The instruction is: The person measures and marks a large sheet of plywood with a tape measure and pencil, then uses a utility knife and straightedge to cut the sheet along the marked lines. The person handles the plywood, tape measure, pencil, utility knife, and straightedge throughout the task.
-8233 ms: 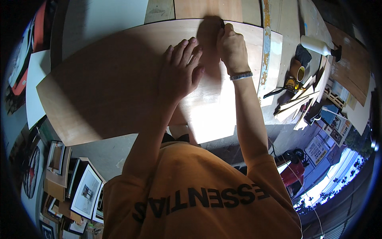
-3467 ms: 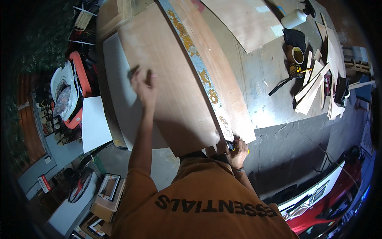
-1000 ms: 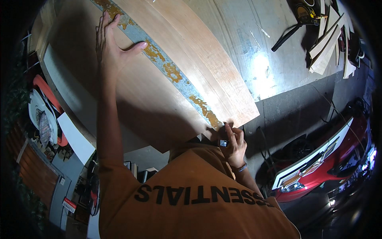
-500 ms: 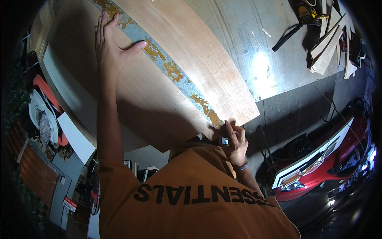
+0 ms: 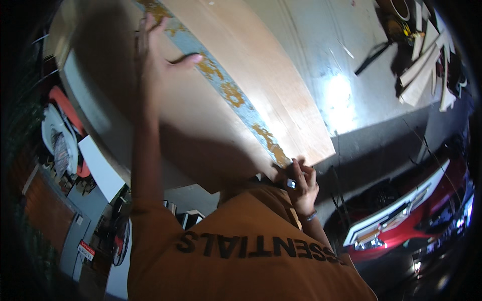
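Note:
A long straight strip (image 5: 231, 94), grey-blue with patchy rust-coloured marks, lies diagonally across a pale plywood sheet (image 5: 211, 118). Toward its far end, my left hand (image 5: 153, 57) rests with fingers spread, the thumb on the strip and the palm over the wood. At the strip's near end, close to my body, my right hand (image 5: 304, 189) is closed. Its fingers grip something small with a shiny face, mostly hidden by the hand, so I cannot make out its kind. The view is slightly blurred.
Thin wood offcuts (image 5: 424, 75) and a black-and-yellow tool (image 5: 399, 30) lie at the far right of the grey worktop (image 5: 301, 30). A red car (image 5: 401, 228) stands at the right, with a white panel (image 5: 369, 220) before it. White-and-red chairs (image 5: 59, 133) are at the left.
The whole view has shifted, so everything appears a little further right and lower. Both hands keep about the same places on the strip and wood.

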`<act>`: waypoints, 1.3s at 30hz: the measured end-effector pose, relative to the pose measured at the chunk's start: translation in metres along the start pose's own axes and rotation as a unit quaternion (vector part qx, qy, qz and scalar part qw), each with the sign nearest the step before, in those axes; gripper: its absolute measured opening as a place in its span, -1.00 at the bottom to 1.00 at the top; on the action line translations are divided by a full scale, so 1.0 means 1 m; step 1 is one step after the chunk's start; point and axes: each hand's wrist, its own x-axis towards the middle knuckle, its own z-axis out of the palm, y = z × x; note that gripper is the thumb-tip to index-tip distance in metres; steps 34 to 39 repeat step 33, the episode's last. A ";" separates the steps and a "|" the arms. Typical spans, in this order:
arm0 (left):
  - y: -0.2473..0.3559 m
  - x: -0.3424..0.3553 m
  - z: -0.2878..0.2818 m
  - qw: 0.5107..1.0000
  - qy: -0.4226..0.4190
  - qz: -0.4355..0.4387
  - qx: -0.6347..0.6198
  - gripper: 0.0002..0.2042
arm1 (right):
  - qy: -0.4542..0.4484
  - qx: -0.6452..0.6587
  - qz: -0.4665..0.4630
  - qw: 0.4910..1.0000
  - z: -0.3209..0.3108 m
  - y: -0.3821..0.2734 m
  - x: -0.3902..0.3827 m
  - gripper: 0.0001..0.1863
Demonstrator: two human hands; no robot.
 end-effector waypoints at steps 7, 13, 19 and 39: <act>0.005 0.001 -0.003 0.999 0.002 -0.026 0.020 0.01 | 0.038 -0.023 -0.011 0.999 0.005 -0.003 0.002 -0.20; 0.003 0.001 -0.003 0.999 -0.001 -0.022 0.027 0.02 | 0.039 -0.017 -0.016 0.999 0.002 -0.005 0.004 -0.22; 0.002 0.001 -0.002 0.999 0.004 -0.012 0.036 0.03 | 0.049 -0.019 -0.017 0.998 0.007 -0.002 0.003 -0.16; 0.002 0.002 -0.002 1.000 0.011 -0.010 0.019 0.00 | 0.040 -0.013 -0.009 0.999 0.011 0.004 -0.001 -0.16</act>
